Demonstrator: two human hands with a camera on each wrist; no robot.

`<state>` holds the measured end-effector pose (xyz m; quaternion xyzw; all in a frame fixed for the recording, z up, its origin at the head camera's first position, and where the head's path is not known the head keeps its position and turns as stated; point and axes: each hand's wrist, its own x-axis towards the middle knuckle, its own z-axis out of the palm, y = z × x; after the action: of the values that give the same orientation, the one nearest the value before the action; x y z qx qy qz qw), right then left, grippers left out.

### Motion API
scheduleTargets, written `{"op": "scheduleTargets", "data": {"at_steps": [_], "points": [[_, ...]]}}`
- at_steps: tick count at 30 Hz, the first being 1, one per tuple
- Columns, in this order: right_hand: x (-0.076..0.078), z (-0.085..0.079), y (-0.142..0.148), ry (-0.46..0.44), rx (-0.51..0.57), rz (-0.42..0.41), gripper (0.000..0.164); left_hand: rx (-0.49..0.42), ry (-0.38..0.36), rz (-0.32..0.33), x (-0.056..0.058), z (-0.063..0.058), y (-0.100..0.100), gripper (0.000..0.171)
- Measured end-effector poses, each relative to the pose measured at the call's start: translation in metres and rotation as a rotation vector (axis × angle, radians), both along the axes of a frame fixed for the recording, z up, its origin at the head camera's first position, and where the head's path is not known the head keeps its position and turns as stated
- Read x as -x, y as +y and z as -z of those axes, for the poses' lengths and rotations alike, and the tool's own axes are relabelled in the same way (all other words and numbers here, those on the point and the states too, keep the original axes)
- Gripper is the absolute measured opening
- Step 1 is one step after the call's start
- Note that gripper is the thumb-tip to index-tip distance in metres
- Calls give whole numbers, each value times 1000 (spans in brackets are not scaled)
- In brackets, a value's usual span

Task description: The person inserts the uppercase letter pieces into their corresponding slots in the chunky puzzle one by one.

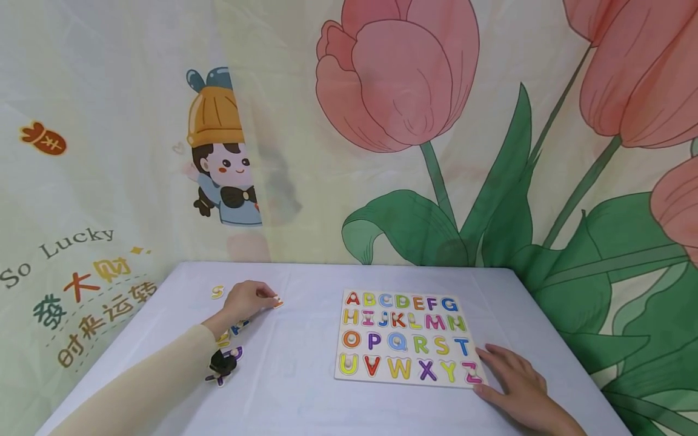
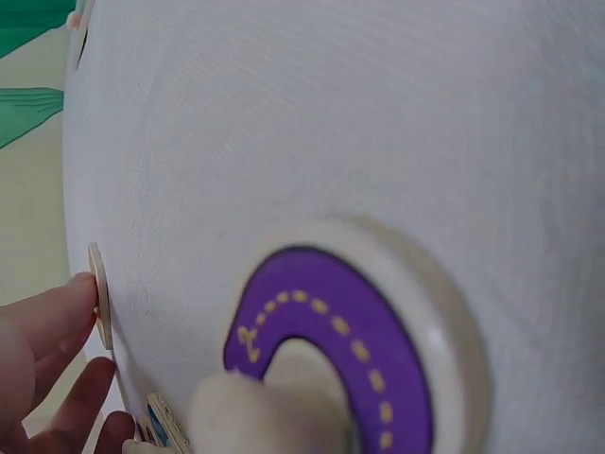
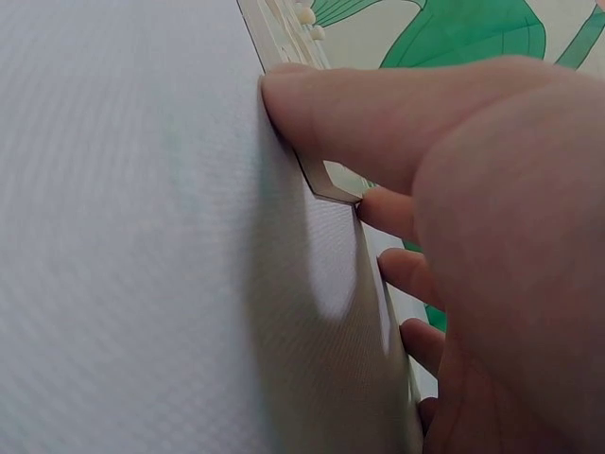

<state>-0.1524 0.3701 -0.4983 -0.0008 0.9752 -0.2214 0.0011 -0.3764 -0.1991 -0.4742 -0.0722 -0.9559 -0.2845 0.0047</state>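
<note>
Toward the far left part of the table, my left hand [image 1: 248, 301] pinches a small letter piece [image 1: 279, 301] with some orange-red on it; its letter is mostly hidden. In the left wrist view the piece shows as a thin wooden edge [image 2: 101, 298] at the fingertips. A purple letter piece [image 2: 331, 293] with a pale knob lies close below that wrist. The alphabet puzzle board [image 1: 339, 358], with colourful letters A to Z, lies right of centre. My right hand [image 1: 515, 384] rests at its near right corner, thumb at the front edge [image 3: 312, 180], fingers along the right side.
A yellow S piece [image 1: 217, 292] lies left of my left hand. Several more loose pieces, among them a blue one [image 1: 239, 328], lie under and beside the left sleeve [image 1: 147, 378]. A black object [image 1: 223, 363] overlaps some of them. Printed cloth [image 1: 294, 91] hangs behind the white table.
</note>
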Motion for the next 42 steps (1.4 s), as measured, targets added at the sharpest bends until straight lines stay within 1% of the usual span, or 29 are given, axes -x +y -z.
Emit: {"op": "scheduleTargets", "data": {"at_steps": [3, 5, 6, 8, 10, 12, 16, 19, 22, 24, 26, 29, 32, 35, 38, 42], "points": [[0, -1, 0, 5, -6, -4, 87, -3, 13, 7, -1, 0, 0, 18], [-1, -1, 0, 6, -7, -7, 87, -9, 23, 5, 0, 0, 3, 17], [-1, -2, 0, 4, -7, -7, 87, -10, 35, 15, 1, 0, 4, 18], [-1, -3, 0, 3, -6, -10, 86, -20, 56, 34, 4, -2, 11, 18], [-1, -3, 0, 1, -4, -9, 86, -38, 73, 57, 6, -7, 22, 16], [-1, -4, 0, 2, -5, -11, 86, -57, 85, 87, 6, -13, 38, 14], [-1, -3, 1, 8, 1, -18, 85, -107, 73, 134, -1, -24, 78, 9], [0, -2, 0, 0, 5, -21, 85, -122, 72, 177, -5, -28, 108, 8], [1, -2, -1, -7, 1, -20, 86, -121, 90, 231, -8, -30, 138, 8], [1, -2, -2, -10, 0, -19, 86, -127, 91, 262, -9, -30, 156, 9], [1, -3, -2, -7, -6, -20, 86, -143, 86, 278, -10, -30, 174, 9], [1, -3, -1, -14, -9, -20, 86, -157, 60, 287, -11, -25, 199, 9], [1, -4, -1, -31, 0, -15, 86, -154, 38, 307, -13, -21, 222, 8], [0, -4, 0, -41, 7, -8, 88, -137, 45, 340, -15, -19, 242, 8], [0, -4, 0, -40, 6, -6, 88, -128, 68, 373, -15, -19, 260, 7], [0, -3, 0, -43, 3, 0, 88, -154, 70, 415, -15, -18, 280, 6]]}}
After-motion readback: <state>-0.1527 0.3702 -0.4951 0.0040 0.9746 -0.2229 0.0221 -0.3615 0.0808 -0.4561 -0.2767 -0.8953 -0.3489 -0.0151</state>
